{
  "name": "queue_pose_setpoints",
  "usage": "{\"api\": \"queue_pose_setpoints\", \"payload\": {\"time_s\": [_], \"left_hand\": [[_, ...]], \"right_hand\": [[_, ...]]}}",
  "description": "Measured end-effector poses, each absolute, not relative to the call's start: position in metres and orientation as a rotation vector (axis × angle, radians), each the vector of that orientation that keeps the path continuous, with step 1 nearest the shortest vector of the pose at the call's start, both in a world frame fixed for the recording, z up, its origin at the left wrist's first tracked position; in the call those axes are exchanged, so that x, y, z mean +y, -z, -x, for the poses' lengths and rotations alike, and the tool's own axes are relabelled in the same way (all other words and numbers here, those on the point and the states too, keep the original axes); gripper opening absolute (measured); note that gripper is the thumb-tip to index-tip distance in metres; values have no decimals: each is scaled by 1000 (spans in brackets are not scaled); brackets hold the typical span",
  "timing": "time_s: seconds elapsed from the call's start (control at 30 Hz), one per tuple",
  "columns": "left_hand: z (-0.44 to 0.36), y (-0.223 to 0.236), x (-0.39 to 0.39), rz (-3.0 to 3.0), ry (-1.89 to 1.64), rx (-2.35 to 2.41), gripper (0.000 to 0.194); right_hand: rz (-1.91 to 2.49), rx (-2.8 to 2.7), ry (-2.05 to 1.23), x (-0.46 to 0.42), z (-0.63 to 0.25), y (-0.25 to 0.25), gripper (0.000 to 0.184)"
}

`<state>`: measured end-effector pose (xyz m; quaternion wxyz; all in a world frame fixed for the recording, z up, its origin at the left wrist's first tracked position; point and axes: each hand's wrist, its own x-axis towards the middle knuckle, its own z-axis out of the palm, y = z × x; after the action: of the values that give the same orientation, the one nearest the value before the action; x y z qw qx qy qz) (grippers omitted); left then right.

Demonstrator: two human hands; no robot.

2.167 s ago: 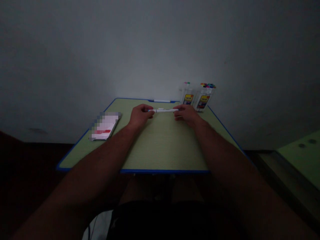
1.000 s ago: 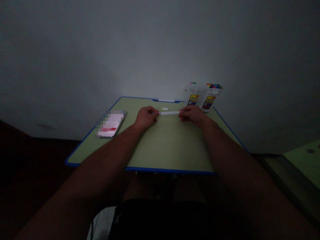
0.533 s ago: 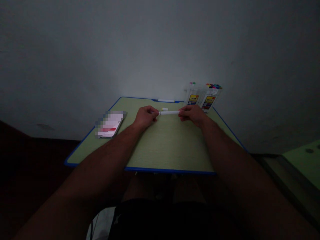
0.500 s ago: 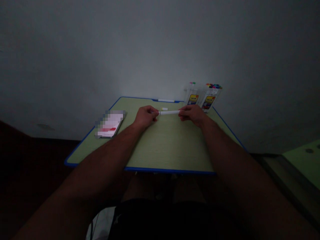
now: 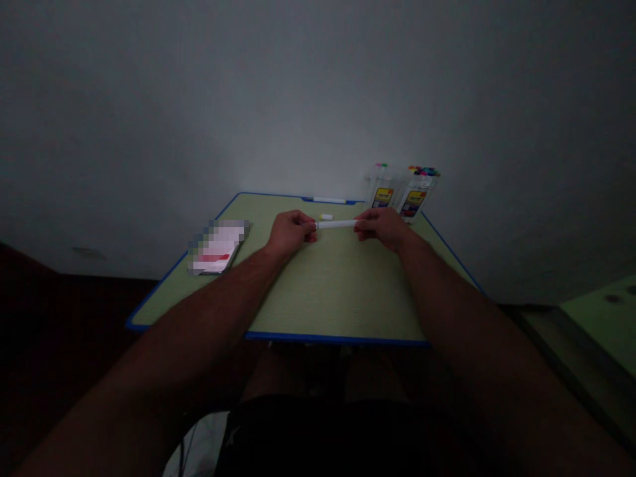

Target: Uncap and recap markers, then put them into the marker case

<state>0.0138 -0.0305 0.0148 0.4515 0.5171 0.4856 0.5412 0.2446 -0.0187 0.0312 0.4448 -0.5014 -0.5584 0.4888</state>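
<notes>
A white marker pen (image 5: 336, 224) is held level above the middle of the desk, between my two hands. My left hand (image 5: 292, 232) pinches its left end, where a thin dark ring shows beside the fingertips. Around the right end, the fingers of my right hand (image 5: 381, 226) are closed. What lies inside each pinch is hidden. Just beyond the pen, a small white cap (image 5: 326, 216) with a yellowish end lies on the desk (image 5: 328, 291).
Two clear marker cases (image 5: 382, 192) stand at the back right, the right one (image 5: 416, 195) holding several coloured markers. Another white marker (image 5: 329, 200) lies in the groove at the back edge. A phone (image 5: 218, 245) rests at the left. A wall rises behind.
Almost nothing differs. Both hands keep their hold on the marker pen, and the view has shifted very slightly.
</notes>
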Motion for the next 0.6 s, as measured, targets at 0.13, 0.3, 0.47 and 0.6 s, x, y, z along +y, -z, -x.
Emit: {"api": "queue_pose_setpoints", "payload": {"time_s": [0.13,0.3,0.47,0.6], "left_hand": [[-15,-14,-32,-1260,-1331,1182,12],[-12,-11,-30,-1312,-1321,1156,9],[-13,-15,-32,-1226,-1396,1049,15],[-15,-18,-36,-1216,-1392,952,28]], "right_hand": [[1244,-1369,-1215,-18,-244,-31,12],[1230,-1381,-1224,-18,-246,-31,13],[1261,-1381,-1171,-14,-245,-26,8],[1341,-1511,-1042,-9,-242,-18,4]]}}
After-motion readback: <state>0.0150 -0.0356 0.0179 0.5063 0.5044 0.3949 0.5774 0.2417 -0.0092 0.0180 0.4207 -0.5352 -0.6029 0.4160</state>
